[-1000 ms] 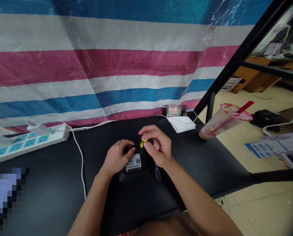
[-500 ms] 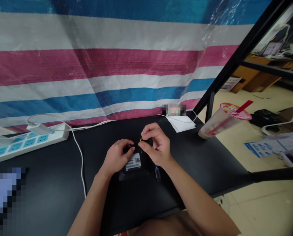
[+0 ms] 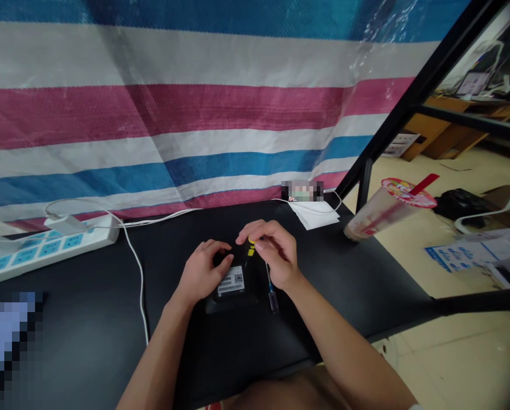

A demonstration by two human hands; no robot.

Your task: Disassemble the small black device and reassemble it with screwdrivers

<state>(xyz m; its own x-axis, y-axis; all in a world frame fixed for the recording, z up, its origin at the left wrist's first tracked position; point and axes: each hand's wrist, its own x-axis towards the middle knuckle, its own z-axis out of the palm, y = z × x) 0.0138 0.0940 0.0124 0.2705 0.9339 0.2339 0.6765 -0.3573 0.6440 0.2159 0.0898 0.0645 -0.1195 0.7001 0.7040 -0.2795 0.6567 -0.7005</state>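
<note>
Office-like room: wooden desk [image 3: 451,105], laptop [image 3: 472,83]

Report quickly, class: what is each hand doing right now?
Left hand: curved against the black labelled device; whether it grips cannot be told.
Right hand: closed, holding the yellow-handled tool.

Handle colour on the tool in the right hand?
The handle is yellow where visible, best in the head view.

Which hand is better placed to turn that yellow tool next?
Likely the right hand: it has the yellow tool at its fingertips, over the black device. The left hand sits at the device's left side beside the label, so it seems better suited to steadying.
</note>
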